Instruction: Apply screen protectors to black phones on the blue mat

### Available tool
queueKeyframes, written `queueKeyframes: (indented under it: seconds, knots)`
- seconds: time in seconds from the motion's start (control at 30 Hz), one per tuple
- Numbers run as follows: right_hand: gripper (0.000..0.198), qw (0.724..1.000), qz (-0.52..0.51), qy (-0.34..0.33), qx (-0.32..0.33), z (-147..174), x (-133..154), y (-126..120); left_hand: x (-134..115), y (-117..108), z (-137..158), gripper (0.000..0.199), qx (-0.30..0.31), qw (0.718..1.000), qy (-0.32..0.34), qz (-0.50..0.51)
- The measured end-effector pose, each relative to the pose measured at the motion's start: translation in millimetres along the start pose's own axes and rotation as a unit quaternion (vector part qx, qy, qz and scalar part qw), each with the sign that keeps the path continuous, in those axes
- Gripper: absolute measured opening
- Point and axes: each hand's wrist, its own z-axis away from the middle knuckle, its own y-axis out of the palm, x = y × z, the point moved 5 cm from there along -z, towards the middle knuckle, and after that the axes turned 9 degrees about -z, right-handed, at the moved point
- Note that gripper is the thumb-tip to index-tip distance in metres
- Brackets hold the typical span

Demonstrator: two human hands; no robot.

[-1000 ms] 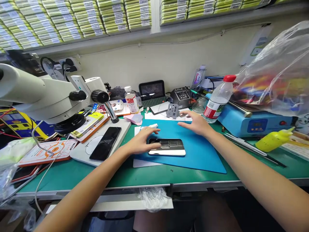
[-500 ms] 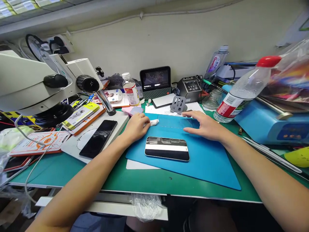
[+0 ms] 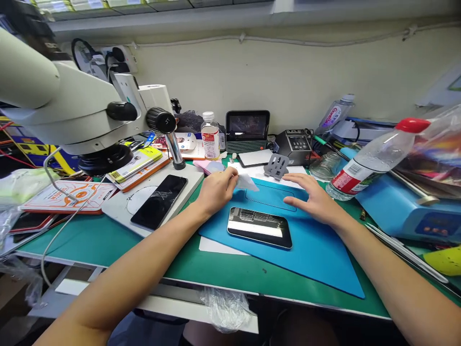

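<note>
My left hand (image 3: 219, 191) pinches a thin white wipe (image 3: 248, 182), which sticks out to the right of the fingertips above the blue mat (image 3: 317, 250). My right hand (image 3: 312, 198) is open, thumb and fingers apart, at the right end of a clear rectangular pane with a thin dark outline (image 3: 271, 198). That pane looks like a phone screen protector lying on the mat; whether my right hand touches it I cannot tell. Nearer to me, a phone (image 3: 259, 228) rests face up on the mat, its glossy screen reflecting light.
A microscope (image 3: 82, 105) stands at left, with a second black phone (image 3: 159, 202) on its base. Behind are a small bottle (image 3: 211, 137), a screen device (image 3: 248, 127) and a grey stand (image 3: 276, 166). A red-capped bottle (image 3: 374, 163) leans at right by a blue machine (image 3: 414, 202).
My left hand has lifted the white wipe off the mat. The right hand stays open beside the clear pane. The view has shifted, so everything sits lower and further right.
</note>
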Motion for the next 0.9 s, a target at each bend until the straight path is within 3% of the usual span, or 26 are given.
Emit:
queueKeyframes:
  seconds: [0.1,0.17,0.23,0.4,0.57,0.7,0.9]
  knots:
    - [0.054,0.999,-0.011,-0.013,0.036,-16.0,32.4,19.9,-4.2,1.9,0.5,0.009,-0.006,0.999,0.034,0.014]
    - [0.052,0.996,0.012,-0.058,0.071,-24.6,54.4,37.5,-7.7,2.4,1.0,0.007,-0.007,0.998,0.054,0.023]
    - [0.045,0.993,0.033,-0.104,0.037,-29.6,67.3,47.3,-12.5,2.3,1.3,0.007,-0.006,0.996,0.082,0.035]
    - [0.018,0.987,0.004,-0.162,0.015,-24.2,65.1,55.4,-25.0,3.6,1.5,0.013,0.009,0.985,0.158,0.063]
    - [0.013,0.986,-0.048,-0.159,0.001,-14.8,60.9,44.2,-25.7,5.5,3.6,0.043,0.031,0.979,0.166,0.115]
    - [0.012,0.980,-0.067,-0.181,0.044,-8.0,67.4,46.4,-26.1,-1.1,6.8,0.061,0.089,0.961,0.173,0.197]
    - [0.011,0.953,-0.116,-0.241,0.143,3.9,90.6,54.0,-26.7,-19.6,8.0,0.031,0.163,0.940,0.158,0.254]
